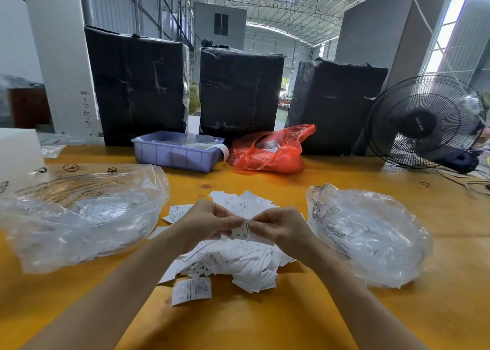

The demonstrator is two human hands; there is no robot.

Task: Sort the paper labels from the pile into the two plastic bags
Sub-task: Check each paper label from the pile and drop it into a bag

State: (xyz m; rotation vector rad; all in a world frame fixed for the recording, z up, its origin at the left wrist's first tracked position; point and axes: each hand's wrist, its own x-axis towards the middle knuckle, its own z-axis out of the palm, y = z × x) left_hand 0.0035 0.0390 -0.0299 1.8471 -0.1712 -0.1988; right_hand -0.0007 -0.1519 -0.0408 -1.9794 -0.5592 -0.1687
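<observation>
We see both hands raised just above the pile of paper labels (225, 259) that lies in the middle of the yellow worktop (265, 320). The left hand (205, 223) and the right hand (281, 229) meet over the pile, each with fingers curled, pinching opposite ends of 1 held label (242, 231) (a small white slip printed with an "S"). The held label hangs between thumb and fingertips on both sides, clear of the heap below. A loose label (191, 290), also marked "S", lies flat on the worktop just in front of the pile, and a few more slips are scattered at its far edge. To the left of the pile sits the left plastic bag (79, 217), clear, crumpled and printed with dark text, with white slips visible through its film. To the right, near the pile, sits the right plastic bag (368, 238), likewise clear and crumpled, also showing white slips inside. Farther back on the worktop stand a lavender plastic bin (177, 154) and, just beside it, a red plastic bag (267, 150). Behind them 3 black wrapped parcels (240, 89) stand upright in a row, and a black fan (424, 123) stands at the far right.
</observation>
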